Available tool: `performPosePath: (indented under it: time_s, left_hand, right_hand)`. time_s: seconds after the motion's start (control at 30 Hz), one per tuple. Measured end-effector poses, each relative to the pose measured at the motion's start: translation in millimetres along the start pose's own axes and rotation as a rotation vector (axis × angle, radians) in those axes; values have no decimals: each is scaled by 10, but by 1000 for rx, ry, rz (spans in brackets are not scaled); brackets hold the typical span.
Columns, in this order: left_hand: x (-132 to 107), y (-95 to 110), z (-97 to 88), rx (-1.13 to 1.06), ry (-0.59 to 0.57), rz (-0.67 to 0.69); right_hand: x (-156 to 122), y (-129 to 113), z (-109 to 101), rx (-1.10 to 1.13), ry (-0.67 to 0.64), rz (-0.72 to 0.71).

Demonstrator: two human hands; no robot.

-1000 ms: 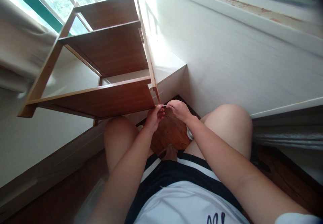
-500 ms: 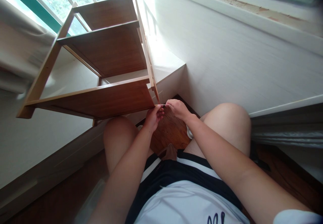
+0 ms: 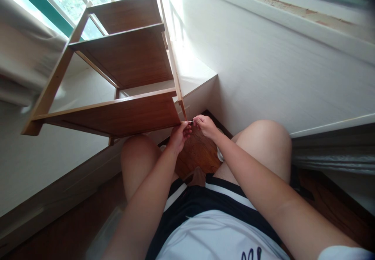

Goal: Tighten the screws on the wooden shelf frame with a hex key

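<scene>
A brown wooden shelf rack leans tilted in front of me, with its lower right corner near my hands. My left hand is at that corner, thumb and forefinger pinched round the end of a thin, shiny metal rod, with the other fingers loosely curled. From the right, my right hand pinches the rod's other end in its fingertips. The rod looks like a slim hex key, but it is too small to be sure. It lies level between the hands, and its contact with the wood is hidden.
My bare knees are on both sides of my hands. A white panel rises on the right, and a low white ledge stands behind the rack. A curtain hangs at left by the window. Wooden floor shows below.
My right hand has shifted slightly right, and its fingers have changed from a tighter curl to a fingertip pinch. The left hand stays at the corner. The whole view has shifted slightly.
</scene>
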State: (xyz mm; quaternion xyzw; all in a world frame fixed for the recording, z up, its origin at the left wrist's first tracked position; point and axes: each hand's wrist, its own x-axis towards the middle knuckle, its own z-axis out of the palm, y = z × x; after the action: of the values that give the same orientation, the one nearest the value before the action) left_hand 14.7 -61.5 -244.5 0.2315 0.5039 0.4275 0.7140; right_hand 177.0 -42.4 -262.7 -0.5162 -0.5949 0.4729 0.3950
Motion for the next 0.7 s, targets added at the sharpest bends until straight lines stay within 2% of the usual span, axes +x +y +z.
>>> performPosePath:
  time_s: [0.3, 0.7]
  left_hand:
    - [2, -3, 0, -1, 3, 2]
    - [1, -1, -7, -8, -11, -2]
  right_hand:
    - [6, -9, 55, 142, 16, 87]
    - [-14, -85, 48, 292, -61, 179]
